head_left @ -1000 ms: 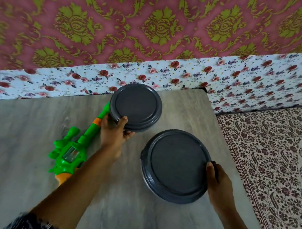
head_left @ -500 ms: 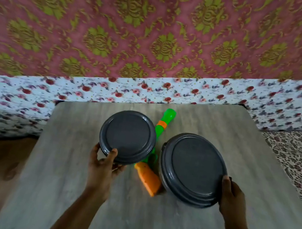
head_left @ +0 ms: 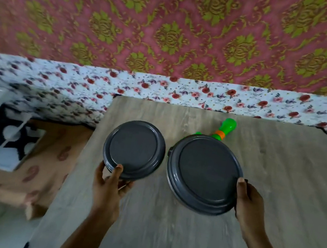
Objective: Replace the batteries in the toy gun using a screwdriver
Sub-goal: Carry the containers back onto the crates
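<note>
Right hand (head_left: 249, 202) grips large lid (head_left: 204, 173); toy gun (head_left: 225, 129) beyond, partly hidden.

toy gun (head_left: 227, 126) now mostly hidden behind larger lid (head_left: 204, 173), orange grip gone, view panned left

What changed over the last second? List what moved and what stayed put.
The toy gun went from left of the small lidded container to behind the large lidded container, which now hides all but its muzzle; the view swung too, so who moved is unclear. Unchanged: left hand holds the small container, right hand the large one, over the table.
</note>
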